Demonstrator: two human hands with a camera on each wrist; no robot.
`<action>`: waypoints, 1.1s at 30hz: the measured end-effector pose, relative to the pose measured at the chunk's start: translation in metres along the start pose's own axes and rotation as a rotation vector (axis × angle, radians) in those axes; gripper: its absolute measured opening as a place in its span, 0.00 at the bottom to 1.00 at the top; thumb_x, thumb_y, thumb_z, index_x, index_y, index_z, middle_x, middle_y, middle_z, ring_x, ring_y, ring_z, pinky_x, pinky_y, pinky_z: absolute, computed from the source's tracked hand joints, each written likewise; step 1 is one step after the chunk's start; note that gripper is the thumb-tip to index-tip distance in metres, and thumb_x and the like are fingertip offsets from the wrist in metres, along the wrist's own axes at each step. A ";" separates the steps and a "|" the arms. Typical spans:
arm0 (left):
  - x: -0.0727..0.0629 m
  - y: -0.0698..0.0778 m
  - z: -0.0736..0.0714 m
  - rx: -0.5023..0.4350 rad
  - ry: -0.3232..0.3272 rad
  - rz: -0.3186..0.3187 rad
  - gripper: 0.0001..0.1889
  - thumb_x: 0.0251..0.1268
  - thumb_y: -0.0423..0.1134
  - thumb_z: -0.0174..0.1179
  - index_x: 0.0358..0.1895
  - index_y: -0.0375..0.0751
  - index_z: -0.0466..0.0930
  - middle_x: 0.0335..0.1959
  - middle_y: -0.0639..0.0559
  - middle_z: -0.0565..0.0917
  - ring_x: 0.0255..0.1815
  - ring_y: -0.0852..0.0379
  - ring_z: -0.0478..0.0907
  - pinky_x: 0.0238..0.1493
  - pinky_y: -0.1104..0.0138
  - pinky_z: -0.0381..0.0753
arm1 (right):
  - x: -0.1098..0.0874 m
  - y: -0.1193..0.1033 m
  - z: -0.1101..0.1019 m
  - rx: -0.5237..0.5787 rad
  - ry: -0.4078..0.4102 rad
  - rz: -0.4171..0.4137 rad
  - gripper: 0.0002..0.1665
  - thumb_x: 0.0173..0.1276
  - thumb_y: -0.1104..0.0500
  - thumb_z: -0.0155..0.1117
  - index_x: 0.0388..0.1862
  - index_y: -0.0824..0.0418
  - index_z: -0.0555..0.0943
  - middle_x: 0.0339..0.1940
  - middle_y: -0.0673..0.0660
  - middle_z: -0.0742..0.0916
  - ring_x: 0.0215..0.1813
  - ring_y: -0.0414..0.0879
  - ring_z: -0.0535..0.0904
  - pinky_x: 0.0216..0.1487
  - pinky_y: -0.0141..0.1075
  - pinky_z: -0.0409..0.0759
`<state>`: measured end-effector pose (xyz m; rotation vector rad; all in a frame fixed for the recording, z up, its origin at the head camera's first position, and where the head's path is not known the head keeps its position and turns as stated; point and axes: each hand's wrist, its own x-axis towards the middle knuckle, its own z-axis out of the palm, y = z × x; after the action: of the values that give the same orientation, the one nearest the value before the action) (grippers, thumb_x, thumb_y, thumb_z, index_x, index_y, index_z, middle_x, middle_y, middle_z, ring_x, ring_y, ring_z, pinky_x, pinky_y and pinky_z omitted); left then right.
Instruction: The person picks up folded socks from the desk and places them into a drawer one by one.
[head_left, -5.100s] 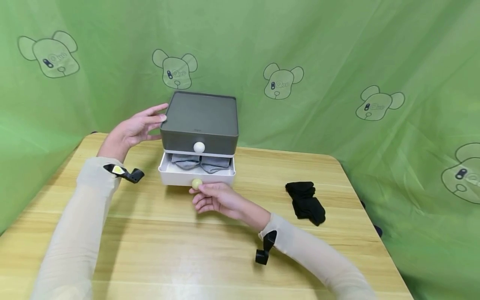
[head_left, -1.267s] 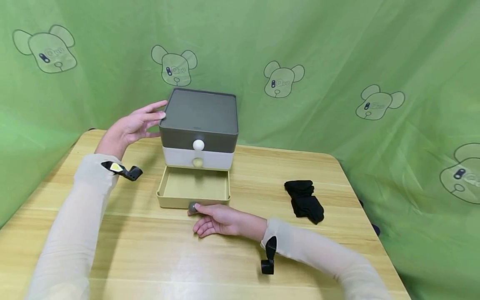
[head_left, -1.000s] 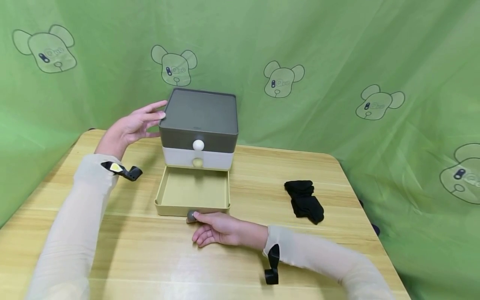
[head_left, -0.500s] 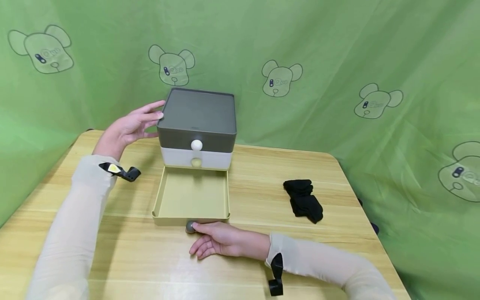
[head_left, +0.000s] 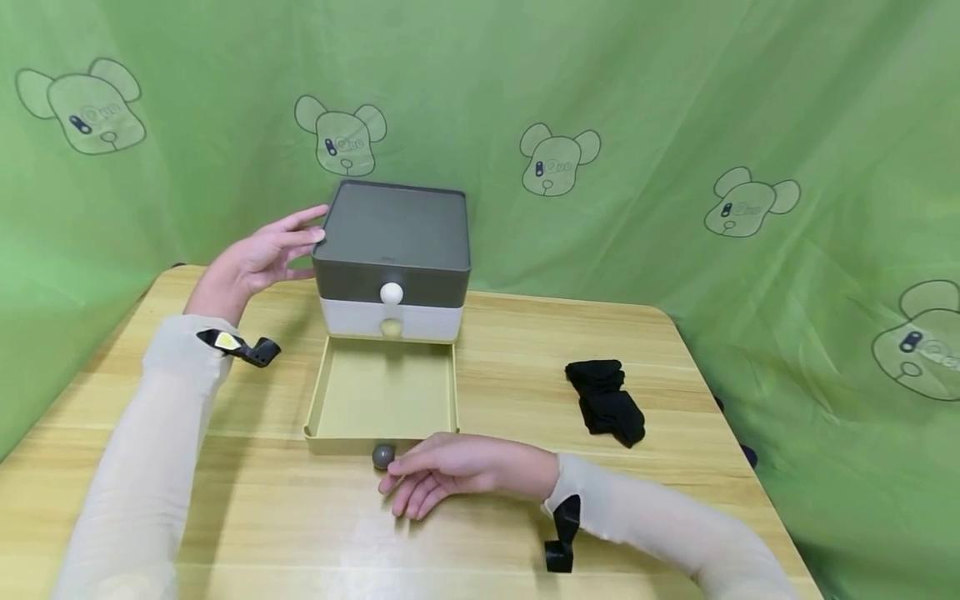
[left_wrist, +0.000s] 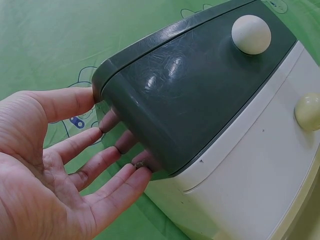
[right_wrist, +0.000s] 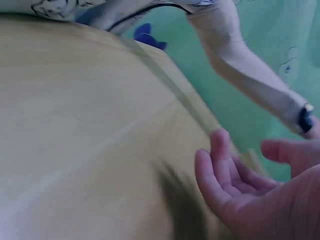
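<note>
A small three-drawer storage box (head_left: 392,225) stands towards the back of the table, with a dark grey top drawer, a white middle drawer (head_left: 352,319) and a pale yellow bottom drawer (head_left: 378,392). The bottom drawer is pulled far out and its floor is bare. My left hand (head_left: 262,257) touches the box's left side with outstretched fingers; in the left wrist view the fingertips meet the grey wall (left_wrist: 145,120). Just right of the bottom drawer's grey knob (head_left: 383,456), my right hand (head_left: 457,471) has loosely bent fingers and holds nothing.
A pair of folded black socks (head_left: 605,402) lies on the wooden table (head_left: 517,358) to the right of the box. A green curtain (head_left: 480,75) with bear-head drawings hangs behind the table and along its right side.
The white drawer, earlier out with grey socks inside, has been pushed in. The yellow bottom drawer has been drawn forward, and my right hand has let go of its grey knob.
</note>
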<state>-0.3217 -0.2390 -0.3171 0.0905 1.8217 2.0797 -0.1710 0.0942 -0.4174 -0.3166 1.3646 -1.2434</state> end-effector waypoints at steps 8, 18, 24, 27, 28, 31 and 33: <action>0.001 -0.001 0.000 0.002 -0.001 -0.001 0.38 0.78 0.40 0.55 0.83 0.63 0.46 0.86 0.51 0.43 0.86 0.48 0.42 0.83 0.39 0.42 | -0.054 -0.045 -0.041 -0.253 0.096 -0.188 0.21 0.78 0.59 0.57 0.61 0.74 0.78 0.46 0.63 0.90 0.46 0.50 0.88 0.58 0.42 0.87; 0.002 0.000 -0.001 0.002 -0.011 -0.001 0.38 0.79 0.39 0.53 0.83 0.62 0.45 0.86 0.53 0.36 0.86 0.47 0.35 0.83 0.38 0.40 | -0.128 -0.081 -0.150 -0.380 0.615 -0.350 0.22 0.70 0.65 0.67 0.59 0.76 0.78 0.43 0.51 0.92 0.47 0.45 0.88 0.58 0.41 0.87; 0.000 0.001 -0.001 -0.002 -0.016 -0.001 0.38 0.79 0.39 0.53 0.83 0.62 0.45 0.86 0.54 0.31 0.86 0.47 0.30 0.83 0.39 0.39 | -0.155 -0.066 -0.201 -0.543 0.840 -0.238 0.23 0.70 0.58 0.70 0.59 0.70 0.81 0.43 0.51 0.91 0.45 0.43 0.87 0.51 0.36 0.86; 0.000 0.001 0.000 -0.012 -0.012 -0.007 0.38 0.79 0.38 0.53 0.83 0.62 0.45 0.86 0.53 0.33 0.86 0.48 0.32 0.83 0.39 0.40 | -0.166 -0.052 -0.216 -0.657 0.874 -0.160 0.20 0.72 0.58 0.68 0.58 0.67 0.82 0.47 0.57 0.90 0.46 0.43 0.85 0.51 0.35 0.84; 0.000 0.001 0.000 -0.014 -0.012 -0.009 0.38 0.79 0.38 0.53 0.83 0.62 0.45 0.86 0.54 0.34 0.87 0.48 0.33 0.83 0.39 0.40 | -0.169 -0.047 -0.220 -0.690 0.877 -0.138 0.19 0.72 0.58 0.67 0.57 0.67 0.83 0.48 0.59 0.90 0.47 0.43 0.85 0.51 0.34 0.83; 0.000 0.000 0.000 -0.013 -0.008 -0.011 0.38 0.79 0.38 0.53 0.83 0.62 0.46 0.86 0.53 0.35 0.86 0.48 0.34 0.83 0.39 0.41 | -0.174 -0.032 -0.229 -0.765 0.862 -0.116 0.18 0.71 0.60 0.68 0.55 0.68 0.83 0.49 0.66 0.89 0.47 0.45 0.84 0.50 0.35 0.83; 0.000 0.000 -0.001 -0.008 -0.005 -0.010 0.38 0.79 0.39 0.54 0.83 0.63 0.46 0.86 0.52 0.36 0.86 0.47 0.35 0.84 0.40 0.41 | -0.176 -0.023 -0.234 -0.798 0.859 -0.115 0.19 0.70 0.60 0.69 0.55 0.71 0.82 0.47 0.68 0.89 0.45 0.46 0.85 0.48 0.35 0.84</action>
<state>-0.3219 -0.2397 -0.3169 0.0837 1.8075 2.0775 -0.3329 0.3340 -0.3669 -0.4296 2.6121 -0.8810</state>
